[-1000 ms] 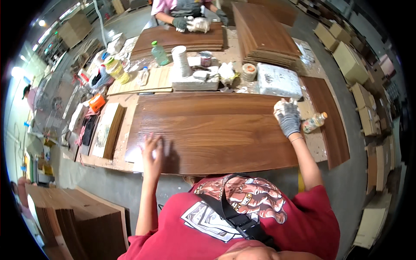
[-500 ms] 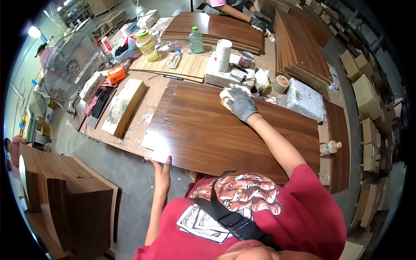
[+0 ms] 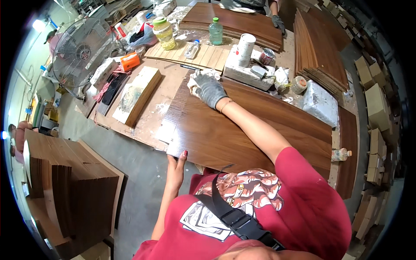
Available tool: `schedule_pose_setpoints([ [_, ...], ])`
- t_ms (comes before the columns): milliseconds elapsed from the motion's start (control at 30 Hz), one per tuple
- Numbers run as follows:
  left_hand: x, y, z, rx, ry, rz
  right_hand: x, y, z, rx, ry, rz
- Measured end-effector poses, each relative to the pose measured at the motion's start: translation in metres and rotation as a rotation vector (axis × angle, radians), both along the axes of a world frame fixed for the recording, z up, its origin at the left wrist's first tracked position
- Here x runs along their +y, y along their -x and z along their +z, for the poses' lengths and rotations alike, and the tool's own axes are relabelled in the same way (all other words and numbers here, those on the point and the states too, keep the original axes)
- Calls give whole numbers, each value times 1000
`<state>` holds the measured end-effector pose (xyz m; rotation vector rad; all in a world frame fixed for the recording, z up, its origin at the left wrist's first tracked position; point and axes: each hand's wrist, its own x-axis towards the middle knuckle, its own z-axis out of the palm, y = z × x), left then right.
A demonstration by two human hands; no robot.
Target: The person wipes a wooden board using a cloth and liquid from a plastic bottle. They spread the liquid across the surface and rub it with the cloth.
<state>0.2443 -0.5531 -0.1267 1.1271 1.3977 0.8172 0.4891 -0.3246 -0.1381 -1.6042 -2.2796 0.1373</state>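
Observation:
A dark brown wood-grain board point(image 3: 260, 125) lies across the table in front of me. My right hand point(image 3: 209, 90), in a grey glove, presses a crumpled whitish cloth point(image 3: 193, 88) onto the board near its far left corner. Bare, my left hand point(image 3: 177, 167) grips the board's near left corner, thumb on the edge; its other fingers are partly hidden below. Thin edges at the board's left end suggest several boards stacked slightly offset.
Beyond the board stand a white block point(image 3: 249, 73) with a white cylinder point(image 3: 245, 50), a green-capped bottle point(image 3: 216, 32) and a yellow jar point(image 3: 164, 34). A wooden block point(image 3: 138, 95) lies left. Stacked boards point(image 3: 316, 56) rise far right. Across the table, a co-worker's gloved hand point(image 3: 278, 24) rests near another stack.
My right hand has slid left across the board with the cloth, toward its far left corner. My left hand keeps hold of the near corner. The view has shifted slightly.

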Motion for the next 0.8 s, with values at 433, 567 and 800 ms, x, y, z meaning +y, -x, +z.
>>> schedule_pose_setpoints([
  [433, -12, -12, 7, 215, -234, 300, -16, 6, -28, 47, -96, -27],
  [567, -7, 4, -28, -376, -40, 459, -112, 72, 1, 111, -135, 253],
  [800, 15, 20, -46, -692, 96, 372, -193, 84, 8, 430, -32, 467],
])
